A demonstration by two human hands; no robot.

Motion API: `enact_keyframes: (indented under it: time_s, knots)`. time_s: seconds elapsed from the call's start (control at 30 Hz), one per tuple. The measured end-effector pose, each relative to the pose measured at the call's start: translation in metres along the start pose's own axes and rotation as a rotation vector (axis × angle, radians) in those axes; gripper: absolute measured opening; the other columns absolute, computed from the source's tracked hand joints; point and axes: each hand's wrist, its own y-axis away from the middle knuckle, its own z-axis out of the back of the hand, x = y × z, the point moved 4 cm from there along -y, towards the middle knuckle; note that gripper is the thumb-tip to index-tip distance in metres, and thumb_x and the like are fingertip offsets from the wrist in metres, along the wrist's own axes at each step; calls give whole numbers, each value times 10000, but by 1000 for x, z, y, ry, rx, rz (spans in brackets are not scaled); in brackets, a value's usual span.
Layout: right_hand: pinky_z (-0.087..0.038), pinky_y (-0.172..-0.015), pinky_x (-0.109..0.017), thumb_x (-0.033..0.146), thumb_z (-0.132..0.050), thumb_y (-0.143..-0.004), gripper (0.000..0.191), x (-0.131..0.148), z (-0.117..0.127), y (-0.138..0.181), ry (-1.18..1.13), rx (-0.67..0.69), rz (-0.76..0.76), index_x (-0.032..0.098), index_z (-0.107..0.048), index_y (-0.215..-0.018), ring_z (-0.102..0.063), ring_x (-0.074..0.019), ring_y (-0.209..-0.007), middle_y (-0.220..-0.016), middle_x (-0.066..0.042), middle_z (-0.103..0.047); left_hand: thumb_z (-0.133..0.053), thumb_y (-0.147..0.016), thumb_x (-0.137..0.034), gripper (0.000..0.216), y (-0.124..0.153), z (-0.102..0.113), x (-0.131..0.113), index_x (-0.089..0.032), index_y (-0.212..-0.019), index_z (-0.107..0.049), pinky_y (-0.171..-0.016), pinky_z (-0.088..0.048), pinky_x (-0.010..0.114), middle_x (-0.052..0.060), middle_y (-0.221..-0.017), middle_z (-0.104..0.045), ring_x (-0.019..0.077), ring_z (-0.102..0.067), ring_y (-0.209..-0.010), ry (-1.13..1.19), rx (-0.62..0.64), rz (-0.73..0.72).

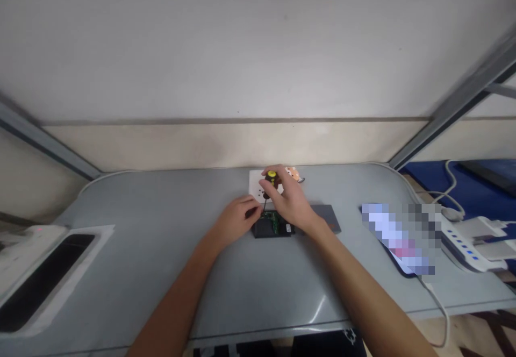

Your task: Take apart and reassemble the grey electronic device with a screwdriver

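My right hand (293,200) is closed around the black and yellow handle of a screwdriver (271,177). The screwdriver stands nearly upright, its thin shaft pointing down at the far left part of an opened black device with a green circuit board (276,220). Beside the shaft, my left hand (241,216) has its thumb and fingers pinched together at the device's left corner; what they grip is hidden. Partly under my right forearm lies a dark grey flat panel (327,218). Behind the hands is a white sheet (255,180) with several small dark specks on it, perhaps screws.
An orange patterned item (293,173) lies behind my right hand. To the right are a phone (397,241) on a cable and a white power strip (467,249) with plugs. A black flat object (46,281) rests at the left. Metal posts flank the grey table (161,206).
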Motion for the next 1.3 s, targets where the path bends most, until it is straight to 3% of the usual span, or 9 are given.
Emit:
enact_keyframes:
  time_s: [0.2,0.4,0.5,0.7,0.83,0.97,1.13,1.3]
  knots:
    - [-437,-808,-367,417,-522,-1037,339,-7,-11,3,-539,66,-13,286,-587,-1342,-543,-198,-870,-950,-34,-583,-533,-1022,-250,238,-2,-2,2,-197,-854,-693,-827,-482,315,25,-893,-690,178,-623,-862,-8,20,-5]
    - [-373,-692,-319,479,-578,-1002,216,-13,-20,0,-911,-88,-101,273,-527,-1042,-465,-160,-689,-749,23,-498,-532,-1005,-217,219,-4,-1,3,-198,-839,-673,-783,-466,290,8,-857,-662,159,-602,-817,41,27,13]
    - [-349,-655,-305,482,-617,-991,240,-16,-19,-1,-922,-128,-101,280,-488,-977,-431,-152,-636,-699,41,-481,-539,-1001,-219,225,-4,0,2,-195,-808,-652,-764,-454,288,3,-829,-640,156,-580,-794,37,32,18]
    - [-395,-653,-326,555,-563,-989,326,-19,-17,-4,-837,-76,-159,241,-563,-901,-501,-170,-694,-809,-24,-549,-528,-1007,-236,232,-4,0,2,-199,-816,-655,-782,-459,296,7,-836,-649,161,-585,-811,36,34,30]
    - [-384,-643,-328,615,-461,-1016,358,-20,-22,-5,-850,-123,-143,266,-531,-975,-447,-170,-642,-724,14,-469,-536,-1002,-229,225,-4,-1,3,-198,-816,-658,-786,-458,299,10,-842,-659,165,-591,-820,35,42,25]
    - [-372,-632,-313,570,-544,-1003,303,-22,-21,-3,-825,-166,-116,287,-452,-950,-428,-157,-623,-723,35,-452,-542,-1001,-229,234,-4,-1,4,-198,-803,-663,-767,-453,298,9,-825,-653,164,-583,-801,21,34,25]
    - [-434,-681,-335,591,-529,-995,346,-25,-14,-5,-755,-102,-137,252,-529,-928,-525,-179,-723,-812,-24,-544,-541,-1008,-234,234,-3,0,4,-202,-812,-665,-774,-454,293,7,-825,-651,165,-585,-811,20,32,27]
    - [-388,-626,-315,660,-453,-1003,400,-26,-21,-6,-868,-150,-155,264,-508,-985,-434,-162,-619,-703,22,-451,-544,-1003,-235,245,-4,0,3,-197,-782,-642,-758,-441,283,4,-807,-639,162,-578,-795,14,33,31]
